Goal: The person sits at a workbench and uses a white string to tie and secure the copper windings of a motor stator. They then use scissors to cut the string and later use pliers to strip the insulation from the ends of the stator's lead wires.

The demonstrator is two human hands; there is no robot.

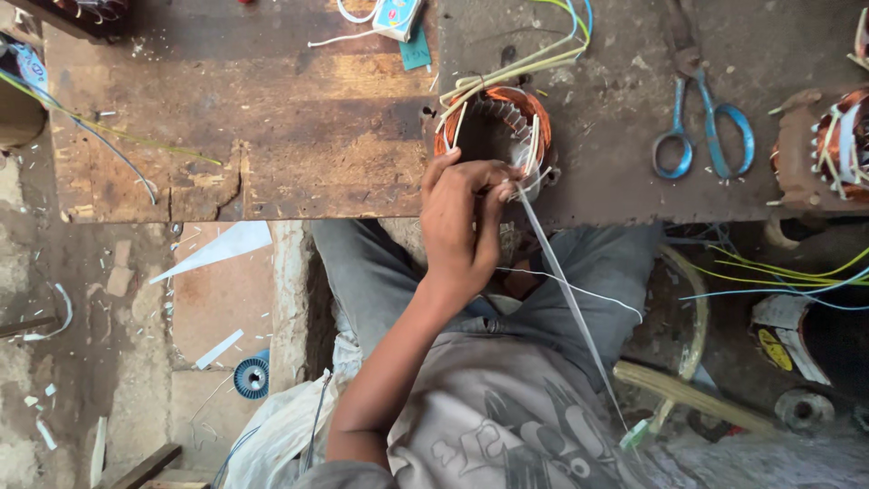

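Scarred wooden bench (272,136): left hand (462,226) pinches white tape (566,290) at copper-wound stator (493,131).

A motor-rewinding workshop, shown by the scarred wooden table (272,136), copper-wound stators (493,127), blue-handled scissors (706,136), loose coloured wires (769,272) and insulation scraps on the dirt floor (90,362).

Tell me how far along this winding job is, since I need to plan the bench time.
Done: copper coils sit in the stator, with leads coming out. In hand: the left hand pinches a white tie string at the stator's rim. The right hand is out of view. Left: the lacing looks unfinished; the scissors lie unused.
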